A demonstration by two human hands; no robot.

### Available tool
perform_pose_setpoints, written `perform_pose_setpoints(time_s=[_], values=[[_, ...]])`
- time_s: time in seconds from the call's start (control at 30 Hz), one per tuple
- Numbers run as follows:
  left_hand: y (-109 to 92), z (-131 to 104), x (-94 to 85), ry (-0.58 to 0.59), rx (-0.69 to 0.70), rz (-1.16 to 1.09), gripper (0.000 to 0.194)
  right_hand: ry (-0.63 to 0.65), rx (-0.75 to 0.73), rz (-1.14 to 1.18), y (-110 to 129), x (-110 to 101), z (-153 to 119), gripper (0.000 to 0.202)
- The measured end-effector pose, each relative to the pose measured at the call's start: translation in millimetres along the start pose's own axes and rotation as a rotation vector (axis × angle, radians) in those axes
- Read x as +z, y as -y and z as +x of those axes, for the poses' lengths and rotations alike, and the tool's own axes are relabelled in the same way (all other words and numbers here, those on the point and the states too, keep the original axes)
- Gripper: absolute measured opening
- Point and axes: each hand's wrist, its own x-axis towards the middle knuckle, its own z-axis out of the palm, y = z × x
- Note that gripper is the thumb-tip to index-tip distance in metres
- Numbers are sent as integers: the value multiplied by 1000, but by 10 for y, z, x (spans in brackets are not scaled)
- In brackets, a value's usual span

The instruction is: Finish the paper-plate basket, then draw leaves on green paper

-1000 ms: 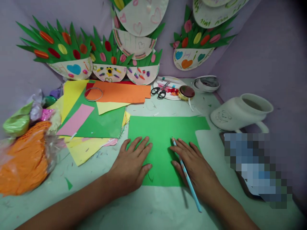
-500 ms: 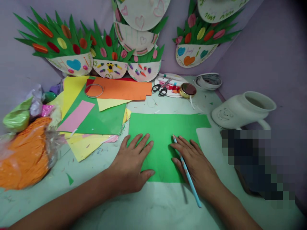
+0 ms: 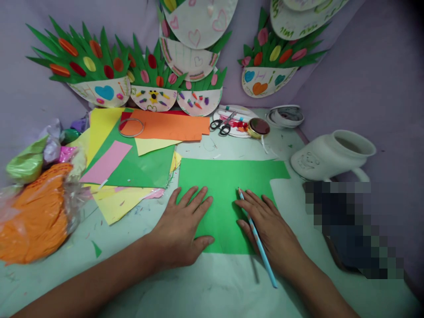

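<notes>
A bright green paper sheet (image 3: pixel 225 176) lies flat on the pale table, with a notch cut at its right side. My left hand (image 3: pixel 185 229) rests on the sheet's left part, fingers spread and nothing held. On the right part lies my right hand (image 3: pixel 268 229), with a light blue pencil (image 3: pixel 261 247) between its fingers. The pencil slants with its tip up and left, near the sheet's middle, and its other end reaches toward the table's near side.
Colored papers (image 3: pixel 159 126) with a metal ring (image 3: pixel 131 127) lie at the back left, beside bagged orange clay (image 3: pixel 36 216). Scissors (image 3: pixel 223 125), a tape roll (image 3: pixel 259 127) and a white mug (image 3: pixel 318 157) stand further back and right. Paper-plate crafts (image 3: pixel 102 92) hang behind.
The camera view has tilted slightly, so the background sits a little lower. Both hands, the pencil and the green sheet keep their places.
</notes>
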Motion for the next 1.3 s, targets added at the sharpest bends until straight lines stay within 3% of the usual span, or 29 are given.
perform_pose_setpoints(time_s=[1.3], values=[[-28, -29, -45, 46, -7, -26, 76, 47, 15, -30, 20, -25, 6, 31]])
